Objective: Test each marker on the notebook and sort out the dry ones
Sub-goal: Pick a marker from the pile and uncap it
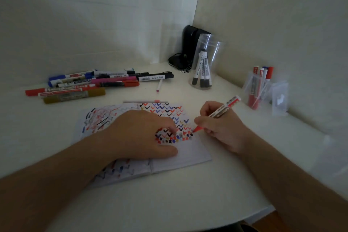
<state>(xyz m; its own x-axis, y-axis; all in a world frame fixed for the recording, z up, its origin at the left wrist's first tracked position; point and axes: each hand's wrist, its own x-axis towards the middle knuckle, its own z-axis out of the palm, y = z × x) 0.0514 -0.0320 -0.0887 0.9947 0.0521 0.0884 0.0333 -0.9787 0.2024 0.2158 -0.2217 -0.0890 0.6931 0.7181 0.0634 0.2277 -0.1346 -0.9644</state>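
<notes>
Centre frame: left hand (143, 133) flat, fingers relaxed, pinning open notebook (188, 153). Right hand (219, 128) fingers clamped on red marker (222, 109), tip touching page. Testing step; next, judge ink, then sort. Untested markers (90, 84) upper left.

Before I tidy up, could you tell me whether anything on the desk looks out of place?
One thin pink-tipped pen lies alone, apart from the marker pile, between it and the clear jar. Nothing looks spilled or damaged.
</notes>
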